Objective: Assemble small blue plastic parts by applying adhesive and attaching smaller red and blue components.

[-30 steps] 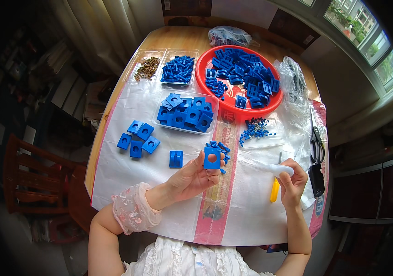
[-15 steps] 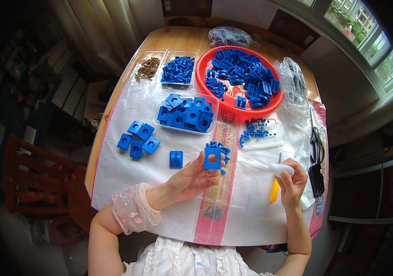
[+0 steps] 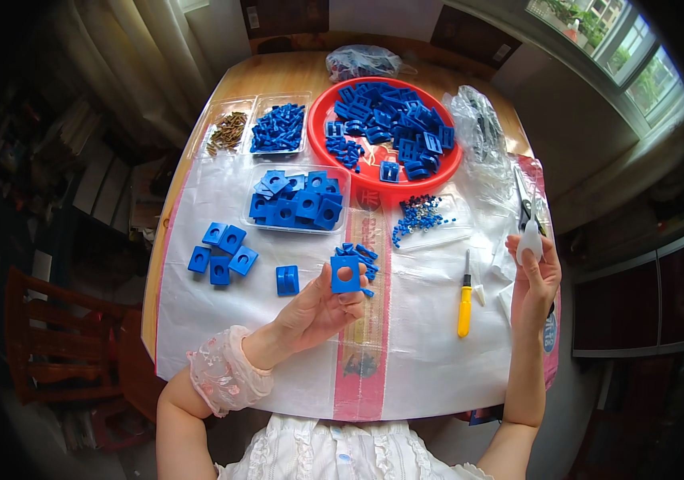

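Observation:
Pinched upright in my left hand (image 3: 308, 310) is a blue square plastic piece (image 3: 345, 262) with a round hole through it. Off to the right, my right hand (image 3: 536, 290) grips a small white squeeze bottle (image 3: 530, 244), its thin nozzle pointing up. Behind the blue piece lies a small heap of blue plastic parts (image 3: 356, 254), partly covered by my hand. A blue ridged block (image 3: 287, 281) stands just left of it. Between my hands lie a yellow-handled screwdriver (image 3: 464, 312) and a small white pointed tip or cap (image 3: 480, 294).
Several blue holed pieces (image 3: 232, 239) lie at left, by a clear tray (image 3: 252, 218) of more. Farther back are trays of brass-coloured screws (image 3: 228, 132) and blue parts (image 3: 278, 128), and a red basin (image 3: 318, 152). Tiny blue bits (image 3: 418, 218) and scissors (image 3: 524, 210) are at right.
My right hand has moved right and up, away from the screwdriver, and the bottle has turned from lying sideways to nozzle up. My left hand still holds the blue piece. The whole view has shifted slightly.

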The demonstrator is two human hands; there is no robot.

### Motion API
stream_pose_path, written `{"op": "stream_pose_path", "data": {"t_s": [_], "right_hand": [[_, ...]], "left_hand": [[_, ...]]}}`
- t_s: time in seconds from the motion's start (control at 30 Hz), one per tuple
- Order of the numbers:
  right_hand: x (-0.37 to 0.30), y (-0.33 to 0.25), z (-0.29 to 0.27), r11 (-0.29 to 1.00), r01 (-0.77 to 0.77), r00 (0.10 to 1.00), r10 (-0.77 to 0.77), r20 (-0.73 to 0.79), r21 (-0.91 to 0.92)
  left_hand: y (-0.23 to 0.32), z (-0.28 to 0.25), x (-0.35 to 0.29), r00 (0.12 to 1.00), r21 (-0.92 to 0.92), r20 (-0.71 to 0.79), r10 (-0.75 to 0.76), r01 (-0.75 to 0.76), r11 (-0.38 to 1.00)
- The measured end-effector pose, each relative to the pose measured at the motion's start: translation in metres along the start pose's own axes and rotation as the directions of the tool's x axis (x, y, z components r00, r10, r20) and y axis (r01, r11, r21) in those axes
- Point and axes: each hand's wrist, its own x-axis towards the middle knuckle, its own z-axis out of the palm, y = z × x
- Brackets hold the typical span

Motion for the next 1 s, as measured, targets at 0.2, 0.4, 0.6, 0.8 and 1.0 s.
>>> {"op": "stream_pose_path", "data": {"t_s": [0.2,0.4,0.6,0.8,1.0], "right_hand": [[0.015,-0.019,-0.018,0.983,-0.007,0.997,-0.007,-0.076,-0.184],[0.04,-0.004,-0.028,0.961,-0.089,0.993,0.064,-0.104,-0.262],[0.056,0.042,-0.026,0.917,-0.008,0.994,-0.035,-0.102,-0.399],[0.057,0.066,-0.035,0.73,0.02,0.997,-0.064,-0.039,-0.683],[0.054,0.07,-0.032,0.599,0.028,0.999,-0.046,0.0,-0.8]], "left_hand": [[-0.001,0.009,-0.001,0.997,0.002,-0.077,-0.006,0.006,1.0],[-0.002,0.013,-0.002,0.994,0.008,-0.111,-0.013,0.014,1.0],[-0.001,0.011,0.0,0.996,0.0,-0.084,-0.01,0.011,1.0],[-0.002,0.007,-0.001,0.998,-0.006,-0.057,-0.007,0.007,1.0],[-0.003,0.008,0.001,0.996,-0.008,-0.084,-0.002,0.001,1.0]]}}
